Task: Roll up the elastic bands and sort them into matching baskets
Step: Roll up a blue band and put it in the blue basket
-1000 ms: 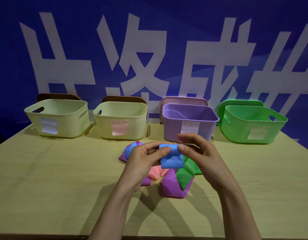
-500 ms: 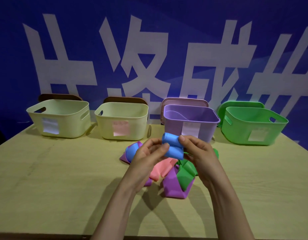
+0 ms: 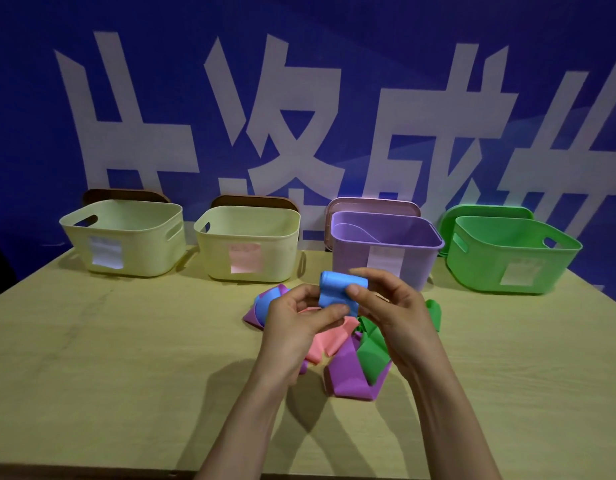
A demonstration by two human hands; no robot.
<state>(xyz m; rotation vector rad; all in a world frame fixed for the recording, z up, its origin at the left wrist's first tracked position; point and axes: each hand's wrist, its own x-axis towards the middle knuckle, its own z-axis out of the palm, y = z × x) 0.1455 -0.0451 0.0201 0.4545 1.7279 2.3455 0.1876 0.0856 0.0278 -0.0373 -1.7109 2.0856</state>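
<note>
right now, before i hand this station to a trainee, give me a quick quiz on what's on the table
1. True or false: the left hand and the right hand both grip the blue band.
2. Which colour is the basket furthest right in view? A purple, B green, C cream.
3. Fill in: the nearest loose band on the table is coloured ____.

Key: 1 true. 2 B, the green basket. 3 purple.
</note>
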